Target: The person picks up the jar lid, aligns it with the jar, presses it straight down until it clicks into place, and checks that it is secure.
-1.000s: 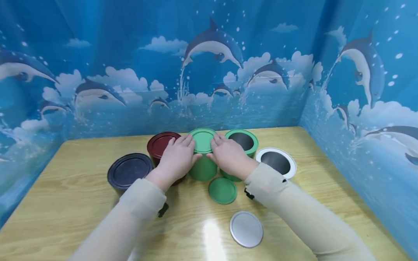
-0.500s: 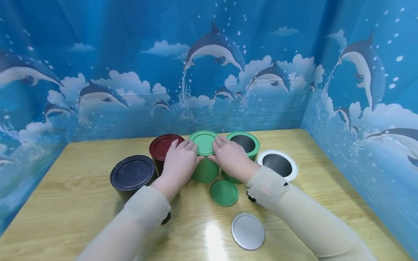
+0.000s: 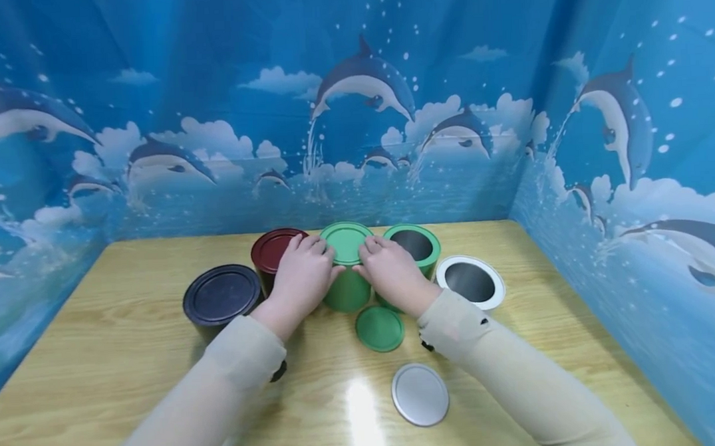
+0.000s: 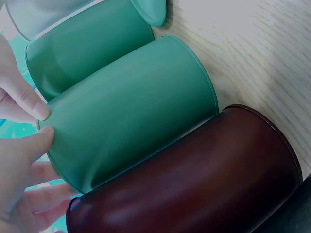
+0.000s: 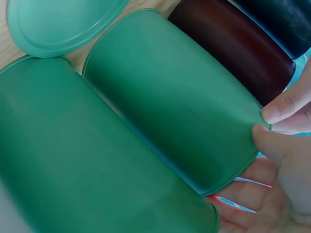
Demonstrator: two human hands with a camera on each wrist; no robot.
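Note:
A green can (image 3: 347, 293) stands upright at the back middle, topped with a lighter green lid (image 3: 346, 242). My left hand (image 3: 301, 269) grips its top edge from the left, and my right hand (image 3: 393, 265) does the same from the right. Both thumbs press the near side just below the rim. In the left wrist view the two thumb tips nearly meet on the can (image 4: 131, 111); the other fingers go around the far side of the rim. A dark red can (image 3: 275, 250) stands close beside the left hand. Behind the right hand is an open green can (image 3: 435, 246).
A lidded black can (image 3: 223, 294) stands at the left, an open can with a white rim (image 3: 496, 277) at the right. A loose green lid (image 3: 380, 328) and a silver lid (image 3: 420, 394) lie on the wooden table (image 3: 100, 367). A dolphin-print curtain (image 3: 219, 69) encloses the back and sides.
Both hands stay at the green can's rim. Their fingers are bent slightly more over the top edge than a second ago. The cans and loose lids keep their places; the head view shifts slightly.

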